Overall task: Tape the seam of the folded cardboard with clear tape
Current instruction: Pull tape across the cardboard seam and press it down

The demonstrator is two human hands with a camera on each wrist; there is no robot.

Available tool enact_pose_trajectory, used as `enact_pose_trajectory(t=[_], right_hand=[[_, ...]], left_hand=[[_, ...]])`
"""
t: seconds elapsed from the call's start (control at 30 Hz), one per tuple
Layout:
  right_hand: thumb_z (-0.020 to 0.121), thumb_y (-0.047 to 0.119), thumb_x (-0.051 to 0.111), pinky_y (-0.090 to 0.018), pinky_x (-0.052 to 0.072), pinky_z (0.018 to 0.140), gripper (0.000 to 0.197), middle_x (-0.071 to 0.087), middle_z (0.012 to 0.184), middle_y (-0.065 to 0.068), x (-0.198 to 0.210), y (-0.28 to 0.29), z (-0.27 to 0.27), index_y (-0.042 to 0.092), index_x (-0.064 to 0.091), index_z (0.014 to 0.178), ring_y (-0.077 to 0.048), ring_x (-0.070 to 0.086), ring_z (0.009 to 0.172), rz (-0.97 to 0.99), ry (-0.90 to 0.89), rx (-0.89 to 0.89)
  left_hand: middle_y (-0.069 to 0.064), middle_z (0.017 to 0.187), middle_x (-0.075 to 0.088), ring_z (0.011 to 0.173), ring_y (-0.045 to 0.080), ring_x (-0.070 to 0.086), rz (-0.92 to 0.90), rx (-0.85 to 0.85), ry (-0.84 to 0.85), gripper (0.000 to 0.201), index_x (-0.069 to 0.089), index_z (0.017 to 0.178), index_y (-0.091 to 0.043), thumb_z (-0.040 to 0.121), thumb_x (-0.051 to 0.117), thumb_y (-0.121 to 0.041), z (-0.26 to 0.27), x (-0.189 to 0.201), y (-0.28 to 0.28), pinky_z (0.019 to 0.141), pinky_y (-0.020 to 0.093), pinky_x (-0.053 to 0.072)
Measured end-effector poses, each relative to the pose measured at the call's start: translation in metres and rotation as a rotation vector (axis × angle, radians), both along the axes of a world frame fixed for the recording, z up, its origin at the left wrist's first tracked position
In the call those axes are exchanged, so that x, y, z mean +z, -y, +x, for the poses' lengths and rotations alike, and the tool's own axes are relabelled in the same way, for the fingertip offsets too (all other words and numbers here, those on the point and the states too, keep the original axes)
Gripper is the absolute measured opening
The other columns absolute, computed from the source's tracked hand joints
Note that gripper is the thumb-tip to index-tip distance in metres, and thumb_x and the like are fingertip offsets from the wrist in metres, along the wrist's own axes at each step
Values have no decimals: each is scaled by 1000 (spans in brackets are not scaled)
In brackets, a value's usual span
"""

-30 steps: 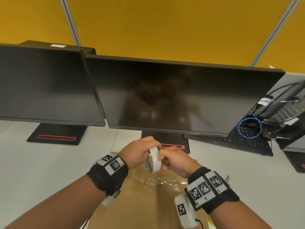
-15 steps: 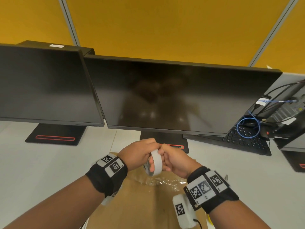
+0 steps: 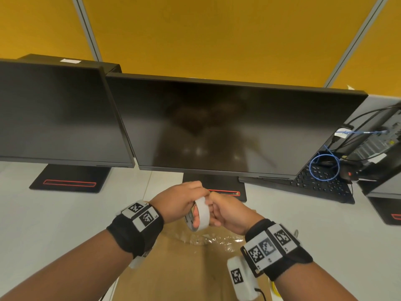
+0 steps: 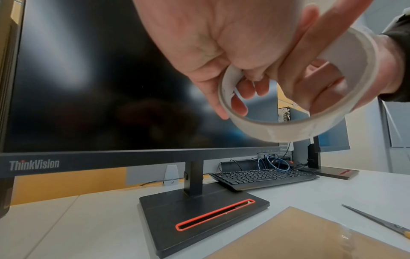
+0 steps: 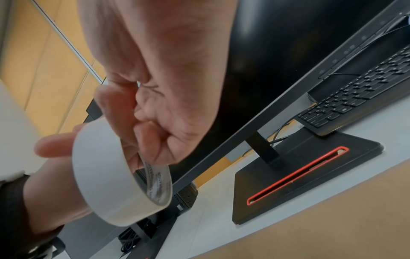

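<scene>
A white roll of clear tape [image 3: 201, 213] is held in the air between both hands, a little above the brown folded cardboard [image 3: 184, 270]. My left hand [image 3: 178, 203] grips the roll, with fingers [image 4: 315, 91] reaching through its hole. My right hand [image 3: 230, 213] has its fingers curled and pinches the roll's rim [image 5: 142, 157]; whether a tape end has lifted is hidden. The roll [image 5: 99, 175] stands on edge in the right wrist view. A crinkled strip of clear tape [image 3: 208, 240] lies across the cardboard's far end. The cardboard [image 4: 310, 241] lies flat on the white desk.
Two dark monitors [image 3: 227, 127] stand just beyond the hands, and their black stand bases [image 3: 225, 190] rest on the desk. A black keyboard [image 3: 321, 183] with blue cable lies at the right. Scissors [image 4: 377, 220] lie on the desk right of the cardboard.
The roll has sunk slightly and my right fingers have closed in over its rim. Both hands stay nearly in the same place above the cardboard.
</scene>
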State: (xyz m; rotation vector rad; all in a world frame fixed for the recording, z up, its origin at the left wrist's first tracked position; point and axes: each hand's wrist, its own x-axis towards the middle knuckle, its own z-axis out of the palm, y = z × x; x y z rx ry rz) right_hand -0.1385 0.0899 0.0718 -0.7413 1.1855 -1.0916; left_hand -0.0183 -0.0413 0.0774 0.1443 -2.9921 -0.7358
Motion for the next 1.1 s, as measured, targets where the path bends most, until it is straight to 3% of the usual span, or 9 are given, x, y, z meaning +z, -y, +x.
enact_pose_trajectory(t=[0.13, 0.3, 0.4, 0.6, 0.73, 0.8, 0.93, 1.03, 1.1], right_hand=[[92, 23, 33, -26, 33, 57, 42, 73, 78, -7, 5, 0, 1, 13, 72, 79, -11, 36, 47, 33, -20, 9], [78, -5, 36, -23, 27, 51, 38, 68, 68, -2, 5, 1, 7, 13, 69, 69, -9, 38, 47, 65, -68, -108], [66, 10, 47, -23, 29, 50, 26, 68, 80, -14, 3, 3, 7, 12, 72, 77, -13, 36, 50, -1, -13, -98], [93, 21, 31, -25, 28, 54, 43, 64, 76, -12, -5, 4, 1, 15, 70, 76, -11, 30, 49, 26, 40, -68], [76, 17, 41, -27, 28, 56, 26, 46, 79, -23, -10, 5, 1, 9, 65, 78, -12, 27, 51, 36, -26, -141], [75, 13, 39, -26, 29, 56, 29, 51, 76, -18, -9, 3, 2, 13, 68, 78, -11, 29, 51, 16, -22, -132], [96, 15, 25, -26, 25, 53, 44, 66, 76, -10, -2, 3, 3, 12, 67, 86, -10, 31, 47, -10, 51, -35], [97, 18, 23, -27, 26, 56, 45, 64, 74, -12, -1, 3, 3, 10, 66, 84, -11, 28, 47, 2, 24, -82], [98, 18, 24, -28, 28, 59, 44, 63, 73, -11, 0, 2, 2, 8, 65, 87, -11, 28, 48, 19, 18, -108]], left_hand=[[-1, 100, 53, 87, 9, 45, -24, -10, 22, 25, 59, 108, -20, 90, 43, -18, 0, 1, 0, 74, 20, 41], [0, 105, 53, 94, 13, 48, -16, 18, 33, 31, 59, 117, -22, 91, 47, -10, -3, 2, 4, 79, 27, 43], [-2, 103, 52, 89, 9, 45, -4, 22, 13, 27, 59, 117, -23, 93, 49, -16, -4, 2, 5, 78, 25, 43], [-3, 101, 50, 88, 12, 47, 6, 12, 7, 28, 59, 109, -21, 88, 41, -14, -2, -3, 5, 73, 22, 39], [-1, 107, 53, 96, 13, 50, 45, 54, 9, 38, 59, 116, -22, 86, 37, -14, -4, -1, 6, 82, 27, 44], [-1, 108, 53, 98, 15, 52, 48, 66, 16, 34, 59, 117, -22, 89, 42, -15, -5, 0, 6, 84, 28, 45], [-3, 113, 54, 101, 15, 53, 68, 90, 42, 40, 54, 124, -26, 87, 39, -22, -4, -1, 4, 88, 28, 46], [-2, 129, 55, 114, 17, 54, 105, 232, 20, 41, 45, 134, -26, 95, 42, -14, -4, -4, 3, 97, 27, 43], [0, 124, 60, 109, 19, 57, 127, 309, 12, 34, 49, 129, -25, 97, 40, -17, -4, -6, 3, 94, 26, 44]])
